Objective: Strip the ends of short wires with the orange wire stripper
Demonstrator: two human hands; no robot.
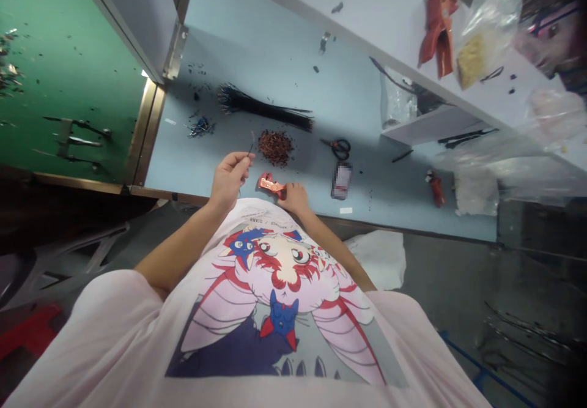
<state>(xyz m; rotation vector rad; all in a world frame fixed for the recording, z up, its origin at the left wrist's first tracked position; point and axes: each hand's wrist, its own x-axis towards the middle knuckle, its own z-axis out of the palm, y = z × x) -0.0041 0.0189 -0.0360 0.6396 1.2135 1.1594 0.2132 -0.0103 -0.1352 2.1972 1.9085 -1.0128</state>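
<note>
In the head view, the left hand [230, 177] has a narrow grip, thumb and fingertips pinched on a thin dark wire [250, 147], just above the worktop [266, 22] near its front left corner. The wire looks very light and springy, likely to bend or roll between the fingers; it is best pinched on its dark length, clear of the pale, bent tip, which seems easily kinked.

The right hand [296, 200] has its grip closed around the handle end of a red hand tool [269, 184] at the worktop's front edge, the tool's head pointing toward the left edge. The tool is probably stiff and sturdy, heavier than the wire and perhaps a little slick; its handles are the place to hold, with fingers away from the head.

Farther from the front edge lie a heap of copper-brown bits [275, 147] and a bundle of dark wires [270, 110], limp-looking and apt to fan out unless gathered mid-length.
</note>
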